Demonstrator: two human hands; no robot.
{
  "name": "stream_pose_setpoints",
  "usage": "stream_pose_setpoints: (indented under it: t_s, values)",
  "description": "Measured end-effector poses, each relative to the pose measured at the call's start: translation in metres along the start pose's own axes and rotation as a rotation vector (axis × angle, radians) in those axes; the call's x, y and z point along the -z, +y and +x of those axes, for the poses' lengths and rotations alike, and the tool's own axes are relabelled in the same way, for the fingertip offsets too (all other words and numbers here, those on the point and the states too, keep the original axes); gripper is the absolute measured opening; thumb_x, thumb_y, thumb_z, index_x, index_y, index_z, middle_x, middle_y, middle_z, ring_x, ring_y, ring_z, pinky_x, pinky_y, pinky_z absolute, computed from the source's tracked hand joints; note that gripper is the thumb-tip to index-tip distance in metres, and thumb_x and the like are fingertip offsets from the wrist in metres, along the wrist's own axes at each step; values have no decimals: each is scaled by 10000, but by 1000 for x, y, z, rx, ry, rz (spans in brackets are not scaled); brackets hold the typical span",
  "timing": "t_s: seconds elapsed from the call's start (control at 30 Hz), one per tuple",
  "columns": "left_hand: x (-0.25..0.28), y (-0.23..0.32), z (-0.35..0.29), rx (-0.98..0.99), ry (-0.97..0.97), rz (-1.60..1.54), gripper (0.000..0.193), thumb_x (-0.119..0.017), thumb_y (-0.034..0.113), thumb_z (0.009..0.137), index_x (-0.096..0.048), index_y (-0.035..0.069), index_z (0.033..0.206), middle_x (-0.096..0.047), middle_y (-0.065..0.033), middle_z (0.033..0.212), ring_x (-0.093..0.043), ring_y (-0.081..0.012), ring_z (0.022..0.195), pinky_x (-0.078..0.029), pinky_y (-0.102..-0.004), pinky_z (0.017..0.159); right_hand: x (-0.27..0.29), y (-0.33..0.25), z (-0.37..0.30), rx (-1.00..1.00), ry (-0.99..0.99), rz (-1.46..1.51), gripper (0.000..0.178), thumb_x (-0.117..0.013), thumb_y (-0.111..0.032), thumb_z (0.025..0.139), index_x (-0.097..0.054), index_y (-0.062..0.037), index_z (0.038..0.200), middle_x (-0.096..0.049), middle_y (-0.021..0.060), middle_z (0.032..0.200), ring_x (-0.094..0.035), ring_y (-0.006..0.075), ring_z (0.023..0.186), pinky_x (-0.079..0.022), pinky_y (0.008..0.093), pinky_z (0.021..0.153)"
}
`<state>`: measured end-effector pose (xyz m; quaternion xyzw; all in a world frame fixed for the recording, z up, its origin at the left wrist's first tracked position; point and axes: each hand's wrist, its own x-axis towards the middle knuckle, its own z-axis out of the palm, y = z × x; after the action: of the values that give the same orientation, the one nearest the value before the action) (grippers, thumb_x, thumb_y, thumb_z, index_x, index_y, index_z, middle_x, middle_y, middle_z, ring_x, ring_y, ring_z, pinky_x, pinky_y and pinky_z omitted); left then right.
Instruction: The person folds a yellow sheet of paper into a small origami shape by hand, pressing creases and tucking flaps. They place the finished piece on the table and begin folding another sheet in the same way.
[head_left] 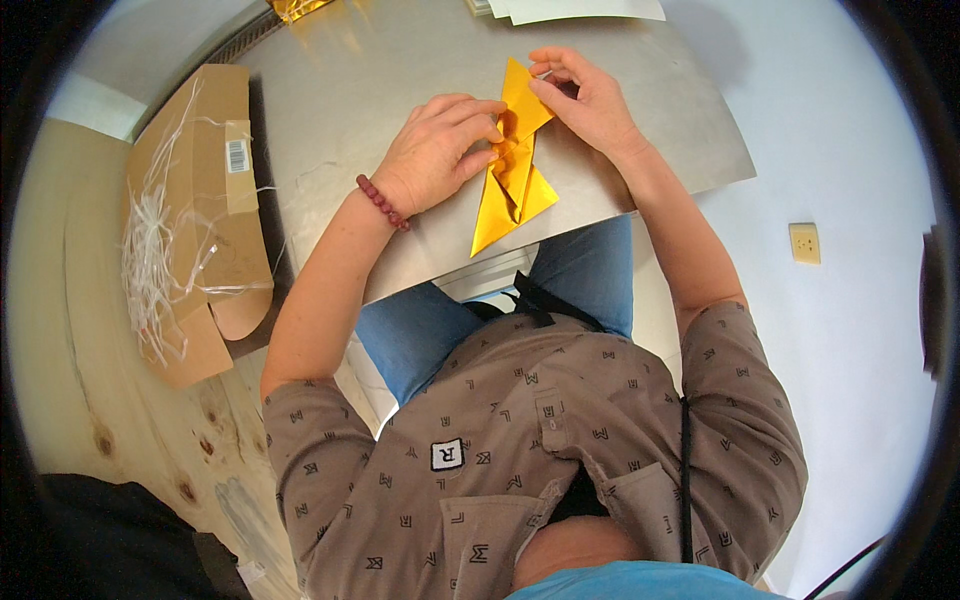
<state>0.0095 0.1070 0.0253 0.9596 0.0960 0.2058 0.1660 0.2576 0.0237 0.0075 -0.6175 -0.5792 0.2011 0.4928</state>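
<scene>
While the long, pointed, folded shiny gold paper [517,172] runs near-to-far, bent left fingers [482,107] touch its left middle, right fingers [549,95] its far-right edge (can't tell if gripping).

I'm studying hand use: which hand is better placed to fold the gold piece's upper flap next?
Probably the right hand: its fingers are at the upper flap, while the left hand sits lower, at the left side of the gold piece.
</scene>
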Motion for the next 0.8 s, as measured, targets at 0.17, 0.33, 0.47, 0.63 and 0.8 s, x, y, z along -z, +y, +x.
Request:
stream_pose_setpoints:
  t_s: [0.17, 0.33, 0.47, 0.63, 0.8]
  values:
    - [-3, 9, -4, 47, 29, 36, 154, -731, 186, 940, -690, 118, 1072, -652, -63, 1402, -547, -347, 1319, -436, -452, 1121, 4, -2, 9, 176, -147, -247, 283, -686, -141, 973, -673, -77, 1249, -704, 83, 1205, -673, 225, 1086, -545, 340, 966]
    - [-4, 16, -4, 98, 32, 53, 140, -743, 185, 923, -694, 110, 1031, -660, -76, 1372, -567, -353, 1283, -447, -459, 1115, 9, 4, 25, 484, -221, -441, 212, -679, -202, 962, -695, -98, 1146, -702, 79, 1194, -630, 318, 1127, -529, 401, 1001]
    - [2, -4, 11, -53, -27, -18, 206, -766, 205, 901, -677, 109, 1059, -666, -92, 1333, -572, -352, 1270, -437, -467, 1127, 8, 9, 20, 517, -187, -462, 195, -678, -201, 959, -702, -105, 1127, -702, 63, 1197, -607, 308, 1158, -512, 404, 1025]
    - [11, -24, 23, -21, -189, -104, 308, -790, 243, 895, -673, 121, 1152, -663, -97, 1312, -569, -333, 1280, -396, -455, 1170, 8, 10, 20, 464, -235, -476, 240, -683, -183, 980, -699, -92, 1202, -683, 82, 1280, -592, 306, 1211, -491, 401, 1050]
    - [8, -31, 27, 3, -210, -153, 312, -793, 297, 916, -700, 130, 1164, -652, -78, 1344, -542, -316, 1318, -387, -442, 1190, 7, 11, 20, 505, -187, -493, 214, -681, -212, 954, -703, -115, 1144, -698, 71, 1213, -606, 311, 1161, -509, 403, 1034]
